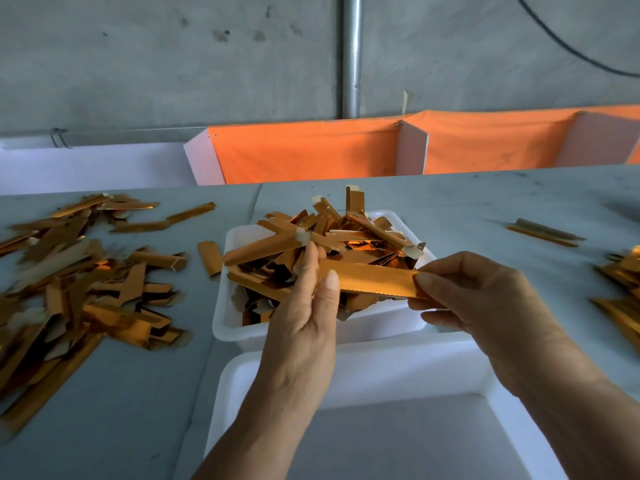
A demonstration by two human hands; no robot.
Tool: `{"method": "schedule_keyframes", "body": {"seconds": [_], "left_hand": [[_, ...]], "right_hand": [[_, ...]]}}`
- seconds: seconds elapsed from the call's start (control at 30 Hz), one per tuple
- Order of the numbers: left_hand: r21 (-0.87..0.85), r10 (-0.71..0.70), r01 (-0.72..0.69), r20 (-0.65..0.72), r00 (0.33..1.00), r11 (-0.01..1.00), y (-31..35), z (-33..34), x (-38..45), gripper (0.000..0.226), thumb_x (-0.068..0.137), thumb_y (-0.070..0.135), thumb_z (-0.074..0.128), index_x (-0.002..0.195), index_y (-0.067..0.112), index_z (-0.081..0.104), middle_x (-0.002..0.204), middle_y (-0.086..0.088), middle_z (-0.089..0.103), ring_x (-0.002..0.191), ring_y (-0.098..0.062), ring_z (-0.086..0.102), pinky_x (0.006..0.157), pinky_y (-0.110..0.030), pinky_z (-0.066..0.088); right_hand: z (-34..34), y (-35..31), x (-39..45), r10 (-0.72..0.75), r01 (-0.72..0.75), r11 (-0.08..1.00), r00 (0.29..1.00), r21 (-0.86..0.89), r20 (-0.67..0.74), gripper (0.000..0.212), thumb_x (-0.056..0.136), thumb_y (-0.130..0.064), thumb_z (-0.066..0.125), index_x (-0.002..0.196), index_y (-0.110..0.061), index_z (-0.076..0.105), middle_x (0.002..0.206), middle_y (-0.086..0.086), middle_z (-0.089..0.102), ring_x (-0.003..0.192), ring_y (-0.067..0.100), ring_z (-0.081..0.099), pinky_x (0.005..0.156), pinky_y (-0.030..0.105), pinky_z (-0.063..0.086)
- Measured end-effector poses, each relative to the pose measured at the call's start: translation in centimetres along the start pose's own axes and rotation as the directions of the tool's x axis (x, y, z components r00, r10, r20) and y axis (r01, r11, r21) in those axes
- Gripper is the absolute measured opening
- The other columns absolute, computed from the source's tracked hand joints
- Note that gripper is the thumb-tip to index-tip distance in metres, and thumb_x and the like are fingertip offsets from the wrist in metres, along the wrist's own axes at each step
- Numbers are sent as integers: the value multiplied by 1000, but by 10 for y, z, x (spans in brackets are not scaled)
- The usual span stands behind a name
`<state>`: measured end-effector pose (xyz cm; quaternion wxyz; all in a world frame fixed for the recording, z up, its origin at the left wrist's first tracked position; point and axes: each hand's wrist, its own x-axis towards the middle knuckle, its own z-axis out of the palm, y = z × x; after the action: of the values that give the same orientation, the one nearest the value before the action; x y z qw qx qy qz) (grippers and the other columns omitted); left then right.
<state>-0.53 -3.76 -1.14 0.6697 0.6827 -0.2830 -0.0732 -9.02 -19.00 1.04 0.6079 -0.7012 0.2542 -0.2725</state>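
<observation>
A person holds one copper-coloured foil strip (374, 277) level between both hands, above the near edge of a white tray (221, 327). The tray is heaped with more foil strips (332, 237). The left hand (304, 327) comes up from below. Its grip pinches the strip's left end, with the thumb lying on the near face and the fingers curled behind. The right hand (485, 299) reaches in from the right. Its grip pinches the other end, thumb tip on top and fingers folded underneath. The strip lies roughly crosswise, its shiny side towards the camera and its lower edge finely scalloped. It is clear of the heap below it.

The tray stands on a grey counter (467, 209). A second white tray (363, 368) sits just in front of it, under the wrists, with its rim close against the first. A wide loose pile of strips (79, 278) is spread over the counter to the left, and a short folded piece (209, 258) lies just beside the tray's left wall. A smaller pile (620, 282) lies at the right edge of the view. A pair of long thin strips (543, 233) rests apart from it, farther back.

Orange cloth (304, 150) hangs behind the counter between white panels. Above it is a concrete wall (156, 57) with a metal pipe (351, 53) and a black cable (568, 46).
</observation>
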Motion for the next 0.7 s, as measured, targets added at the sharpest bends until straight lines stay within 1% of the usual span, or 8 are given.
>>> {"method": "schedule_keyframes", "body": {"seconds": [0.1, 0.17, 0.2, 0.27, 0.33, 0.4, 0.57, 0.7], "left_hand": [[7, 1, -1, -9, 1000, 1000, 1, -2, 0, 48, 83, 54, 40, 130, 53, 34, 134, 23, 50, 126, -2, 46, 108, -32, 37], [56, 12, -11, -19, 1000, 998, 3, -4, 0, 50, 84, 57, 37, 133, 52, 32, 125, 38, 48, 120, 14, 43, 102, -11, 34], [87, 23, -20, -42, 999, 996, 4, -4, 0, 51, 86, 56, 35, 136, 50, 31, 118, 47, 45, 113, 26, 39, 92, 2, 30], [145, 42, -22, -133, 990, 989, 4, -6, 2, 57, 88, 54, 33, 144, 41, 28, 115, 50, 36, 100, 39, 31, 78, 13, 24], [201, 57, -12, -216, 975, 979, 3, -8, 3, 59, 89, 52, 31, 145, 34, 32, 133, 35, 38, 104, 31, 33, 76, 14, 24], [227, 68, -9, -253, 965, 974, 1, -11, 3, 58, 88, 50, 30, 142, 31, 39, 140, 18, 44, 109, 20, 39, 77, 13, 25], [246, 60, -5, -215, 975, 969, -1, -15, 2, 40, 95, 42, 37, 131, 33, 54, 130, 20, 55, 110, 17, 48, 84, 7, 33], [464, 170, -78, -160, 972, 882, -5, -8, 4, 34, 98, 27, 45, 130, 26, 56, 119, 22, 50, 101, 17, 47, 81, 8, 32]], "right_hand": [[-3, -2, 0, -5, 5, 1000, 1000, 1, 18, 5, 85, -7, 66, 83, -11, 67, 70, 5, 74, 67, 16, 73, 55, 21, 53], [-8, -5, 1, 28, -29, 1000, 995, 7, 96, 3, 84, -6, 66, 83, -8, 68, 72, 8, 73, 68, 18, 73, 54, 20, 54], [-11, -7, 1, 63, -64, 998, 986, -2, 157, 2, 84, -7, 67, 84, -7, 68, 73, 10, 73, 68, 19, 73, 54, 20, 55], [-17, -9, 2, 149, -128, 988, 943, -92, 296, 3, 83, -9, 67, 84, -7, 69, 75, 12, 73, 69, 21, 72, 58, 22, 56], [-21, -7, 2, 235, -127, 954, 878, -272, 416, 6, 84, -14, 68, 86, -8, 69, 75, 12, 74, 72, 22, 72, 64, 25, 57], [-19, -3, 1, 305, -99, 909, 820, -406, 484, 7, 86, -16, 67, 87, -9, 68, 75, 9, 74, 73, 21, 72, 66, 24, 56], [-15, 6, 2, 370, 27, 806, 757, -592, 539, 7, 86, -22, 68, 83, -16, 66, 70, 0, 73, 66, 13, 69, 63, 17, 52], [-11, 10, -2, 423, 57, 740, 735, -670, 530, 4, 84, -21, 69, 82, -20, 65, 69, -3, 73, 67, 10, 70, 61, 14, 51]]}}
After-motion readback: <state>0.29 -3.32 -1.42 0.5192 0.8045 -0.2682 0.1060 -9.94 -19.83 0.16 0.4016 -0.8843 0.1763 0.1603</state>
